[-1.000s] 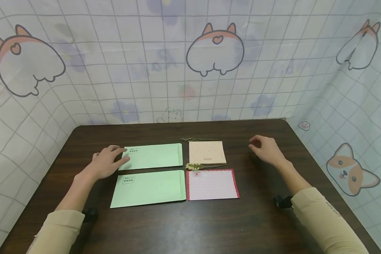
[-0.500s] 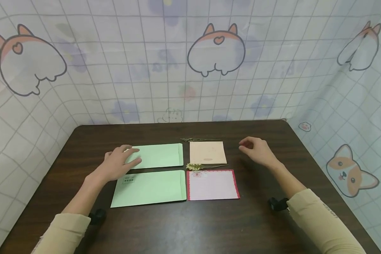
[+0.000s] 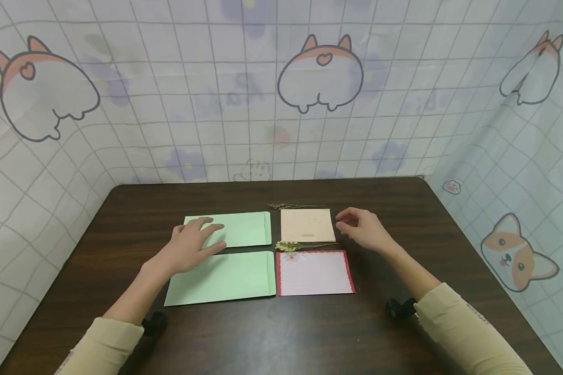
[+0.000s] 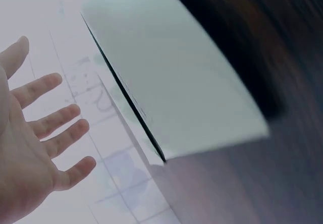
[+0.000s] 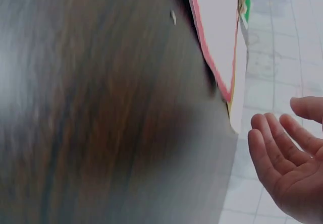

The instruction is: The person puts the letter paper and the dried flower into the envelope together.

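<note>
Over the two green envelopes, my left hand (image 3: pixel 187 249) hovers with fingers spread and nothing in it. The far envelope (image 3: pixel 244 229) is partly covered by that hand; the near envelope (image 3: pixel 230 278) lies in front of it. My right hand (image 3: pixel 365 229) is just right of the beige card (image 3: pixel 305 224), fingers loosely bent and holding nothing. Below the beige card is a pink card with a red border (image 3: pixel 315 273). A yellow dried flower sprig (image 3: pixel 288 246) lies between the two cards. Behind the beige card rests a thinner dried sprig (image 3: pixel 295 206).
All the paper items lie flat on a dark wooden table (image 3: pixel 309 333). A white grid-patterned cloth (image 3: pixel 248 125) with cartoon dogs hangs around its back and sides. Each wrist wears a black device, such as the right wrist camera (image 3: pixel 400 308).
My left hand has moved right, from the far envelope's left end to over the envelopes. My right hand has moved left, close to the beige card. The papers and sprigs have stayed put.
</note>
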Demonstrator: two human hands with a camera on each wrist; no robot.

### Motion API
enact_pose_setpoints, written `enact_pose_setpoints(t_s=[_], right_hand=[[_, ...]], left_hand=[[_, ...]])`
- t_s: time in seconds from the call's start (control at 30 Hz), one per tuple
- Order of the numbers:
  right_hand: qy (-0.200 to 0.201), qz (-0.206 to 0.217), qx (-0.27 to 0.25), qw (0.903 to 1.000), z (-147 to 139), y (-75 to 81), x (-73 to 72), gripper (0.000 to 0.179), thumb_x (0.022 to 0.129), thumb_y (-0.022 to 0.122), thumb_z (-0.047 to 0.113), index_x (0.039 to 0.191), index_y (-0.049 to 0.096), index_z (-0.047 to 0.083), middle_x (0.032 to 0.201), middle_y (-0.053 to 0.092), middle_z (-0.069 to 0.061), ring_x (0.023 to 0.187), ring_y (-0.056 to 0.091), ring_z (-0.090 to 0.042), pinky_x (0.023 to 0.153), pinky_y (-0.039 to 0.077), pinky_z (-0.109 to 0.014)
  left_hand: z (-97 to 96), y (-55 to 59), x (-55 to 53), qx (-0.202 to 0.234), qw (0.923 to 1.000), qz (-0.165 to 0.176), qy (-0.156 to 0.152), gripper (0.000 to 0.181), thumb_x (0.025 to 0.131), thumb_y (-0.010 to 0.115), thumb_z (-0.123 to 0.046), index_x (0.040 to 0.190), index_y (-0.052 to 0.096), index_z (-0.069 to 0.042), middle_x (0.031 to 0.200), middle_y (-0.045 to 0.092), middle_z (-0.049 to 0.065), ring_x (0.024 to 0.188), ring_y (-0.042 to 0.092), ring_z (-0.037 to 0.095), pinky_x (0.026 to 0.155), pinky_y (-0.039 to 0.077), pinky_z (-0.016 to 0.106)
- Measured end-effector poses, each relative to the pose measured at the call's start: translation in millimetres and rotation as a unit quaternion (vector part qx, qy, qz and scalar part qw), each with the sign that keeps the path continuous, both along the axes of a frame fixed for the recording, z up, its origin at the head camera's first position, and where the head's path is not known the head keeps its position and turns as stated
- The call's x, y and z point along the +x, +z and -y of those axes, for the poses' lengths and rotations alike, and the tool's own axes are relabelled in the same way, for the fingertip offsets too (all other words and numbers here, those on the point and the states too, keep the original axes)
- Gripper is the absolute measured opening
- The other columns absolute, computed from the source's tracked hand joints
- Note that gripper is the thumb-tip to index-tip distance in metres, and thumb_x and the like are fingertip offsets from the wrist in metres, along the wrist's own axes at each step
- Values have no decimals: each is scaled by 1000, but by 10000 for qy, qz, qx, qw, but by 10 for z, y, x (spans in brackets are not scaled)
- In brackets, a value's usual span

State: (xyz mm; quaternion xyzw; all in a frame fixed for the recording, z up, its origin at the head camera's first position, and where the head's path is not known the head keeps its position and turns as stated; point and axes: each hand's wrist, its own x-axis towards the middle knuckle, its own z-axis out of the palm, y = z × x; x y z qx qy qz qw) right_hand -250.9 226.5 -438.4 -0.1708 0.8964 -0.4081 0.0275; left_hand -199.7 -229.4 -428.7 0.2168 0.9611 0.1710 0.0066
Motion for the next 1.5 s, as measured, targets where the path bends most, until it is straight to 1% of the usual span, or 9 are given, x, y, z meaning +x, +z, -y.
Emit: enact_pose_setpoints(t_s=[0.17, 0.3, 0.5, 0.67, 0.83, 1.0, 1.23, 1.4, 1.5], right_hand=[[114, 267, -246, 9993, 132, -14, 60, 29, 101, 66, 13, 124, 66, -4, 103, 72, -16, 86, 71, -29, 74, 58, -40], [254, 684, -561, 9958, 244, -29, 101, 31, 101, 66, 14, 127, 64, -4, 105, 71, -19, 87, 71, -30, 75, 60, -42], [399, 1277, -1000, 9860, 418, -52, 156, 36, 101, 66, 14, 131, 60, -4, 113, 69, -22, 89, 72, -30, 75, 60, -44], [431, 1785, -1432, 9725, 583, -55, 199, 43, 99, 68, 12, 136, 54, -4, 118, 66, -21, 93, 72, -31, 80, 60, -44], [546, 2004, -1665, 9639, 708, -71, 238, 45, 99, 68, 10, 136, 52, -8, 117, 66, -24, 97, 72, -36, 83, 59, -45], [638, 2221, -1730, 9574, 856, -97, 256, 45, 98, 68, 11, 136, 52, -8, 115, 67, -21, 96, 72, -33, 82, 60, -43], [899, 2650, -2036, 9382, 1039, -117, 274, 43, 98, 67, 7, 135, 50, -8, 115, 67, -25, 96, 71, -32, 84, 59, -42], [910, 2819, -2024, 9334, 1112, -107, 306, 41, 97, 66, 4, 133, 51, -9, 113, 68, -23, 95, 72, -30, 85, 59, -41], [950, 2871, -2027, 9314, 1139, -109, 323, 41, 97, 66, 4, 133, 51, -10, 112, 68, -23, 95, 71, -29, 85, 59, -41]], left_hand=[[-91, -16, 13, -76, 9999, 26, -119, 58, 105, 55, -49, 149, 55, -12, 152, 44, 23, 141, 39, 40, 103, 26, 69], [-166, -9, 38, -183, 9997, -10, -187, 58, 104, 57, -49, 149, 55, -12, 150, 45, 22, 140, 41, 42, 102, 28, 68], [-309, 6, 69, -310, 9989, 114, -337, 61, 103, 58, -50, 151, 52, -14, 152, 44, 21, 141, 40, 40, 103, 28, 67], [-405, -4, 92, -523, 9979, 122, -372, 64, 102, 58, -52, 154, 48, -16, 155, 41, 20, 142, 39, 39, 104, 29, 67], [-483, 19, 134, -599, 9970, 223, -428, 66, 102, 58, -53, 155, 47, -15, 157, 39, 21, 143, 37, 41, 104, 30, 68], [-529, 31, 176, -714, 9959, 353, -433, 70, 101, 57, -56, 156, 45, -15, 158, 36, 20, 144, 35, 42, 105, 29, 70], [-591, 38, 228, -885, 9939, 415, -507, 75, 98, 61, -57, 158, 42, -16, 158, 36, 20, 143, 36, 41, 103, 32, 70], [-624, 59, 255, -1039, 9916, 496, -592, 78, 96, 64, -58, 158, 42, -16, 158, 37, 20, 143, 36, 41, 104, 32, 69], [-632, 79, 266, -1107, 9902, 521, -669, 83, 93, 66, -60, 157, 44, -12, 157, 38, 20, 143, 36, 40, 104, 32, 68]])
